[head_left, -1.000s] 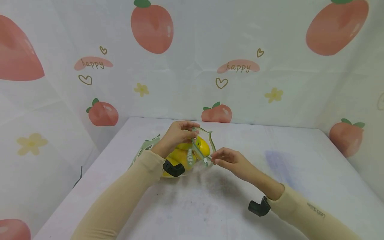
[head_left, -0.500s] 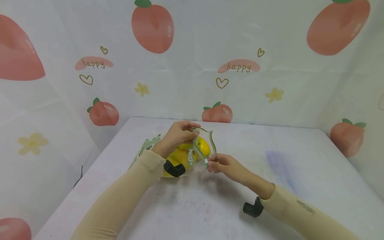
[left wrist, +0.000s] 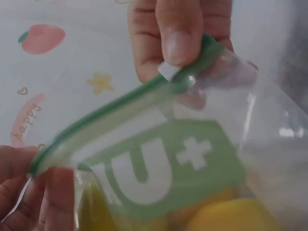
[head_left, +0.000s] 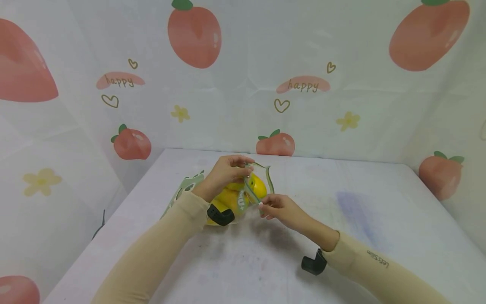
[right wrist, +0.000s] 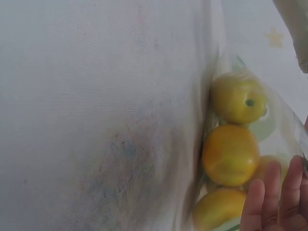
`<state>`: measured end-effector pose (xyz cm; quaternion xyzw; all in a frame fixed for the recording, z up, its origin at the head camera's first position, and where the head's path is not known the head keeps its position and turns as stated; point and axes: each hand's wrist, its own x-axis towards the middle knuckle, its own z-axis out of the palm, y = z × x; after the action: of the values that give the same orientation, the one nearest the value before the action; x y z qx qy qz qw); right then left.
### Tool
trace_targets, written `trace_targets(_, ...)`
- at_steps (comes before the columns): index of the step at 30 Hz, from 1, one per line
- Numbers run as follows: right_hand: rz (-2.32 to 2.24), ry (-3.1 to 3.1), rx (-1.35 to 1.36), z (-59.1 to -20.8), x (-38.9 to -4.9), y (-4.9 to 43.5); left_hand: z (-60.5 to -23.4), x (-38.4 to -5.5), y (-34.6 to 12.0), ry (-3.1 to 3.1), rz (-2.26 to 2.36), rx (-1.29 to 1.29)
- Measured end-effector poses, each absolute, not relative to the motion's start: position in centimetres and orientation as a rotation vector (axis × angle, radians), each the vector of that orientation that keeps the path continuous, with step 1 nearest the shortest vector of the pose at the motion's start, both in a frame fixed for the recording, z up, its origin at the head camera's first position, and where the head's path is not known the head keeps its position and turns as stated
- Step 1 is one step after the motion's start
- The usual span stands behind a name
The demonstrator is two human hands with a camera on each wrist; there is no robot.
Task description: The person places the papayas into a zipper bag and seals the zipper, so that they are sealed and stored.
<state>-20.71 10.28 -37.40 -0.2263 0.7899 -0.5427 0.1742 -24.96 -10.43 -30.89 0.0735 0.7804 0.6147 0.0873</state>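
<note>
A clear zip bag (head_left: 241, 202) with a green zip edge and green printed label lies on the table, with several yellow-orange fruits (right wrist: 231, 155) inside. My left hand (head_left: 228, 172) pinches the zip edge at its upper left end. At the lower right end my right hand (head_left: 280, 209) grips the edge beside the white slider (left wrist: 169, 70), its thumb touching the slider in the left wrist view. Between the hands, the two green edges of the bag's mouth stand apart in the head view. The left forearm partly hides the fruits.
The white table (head_left: 303, 261) carries a bluish stain (head_left: 355, 215) to the right. Behind it hangs a white curtain (head_left: 243, 105) printed with peaches. A black camera mount (head_left: 220, 215) sits on the left wrist, another mount (head_left: 314, 262) on the right.
My right hand has moved left and slightly down along the bag's edge, from the mouth's right side to the slider. My left hand has stayed in place on the zip edge.
</note>
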Motion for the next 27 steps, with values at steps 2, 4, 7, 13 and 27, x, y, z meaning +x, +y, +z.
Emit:
trace_targets(2, -1.532, 2.242, -0.642, -37.3, -20.6, 10.2, -31.0, -24.9, -10.6, 2.344, 1.814, 0.217)
trace_targets(4, -1.528, 2.246, -0.651, -37.3, -20.6, 10.2, -31.1, -24.8, -10.9, 2.367, 1.799, 0.208)
trace_targets(7, -1.526, 2.252, -0.664, -37.3, -20.7, 10.2, -31.1, -24.5, -11.4, 2.389, 1.787, 0.184)
trace_targets(13, -1.537, 2.254, -0.657, -37.2, -20.8, 10.3, -30.4, -22.8, -12.8, 2.453, 1.743, 0.253)
trace_targets(27, -1.541, 2.267, -0.673, -37.3, -21.0, 10.4, -34.4, -15.4, -12.1, 2.198, 1.664, 0.436)
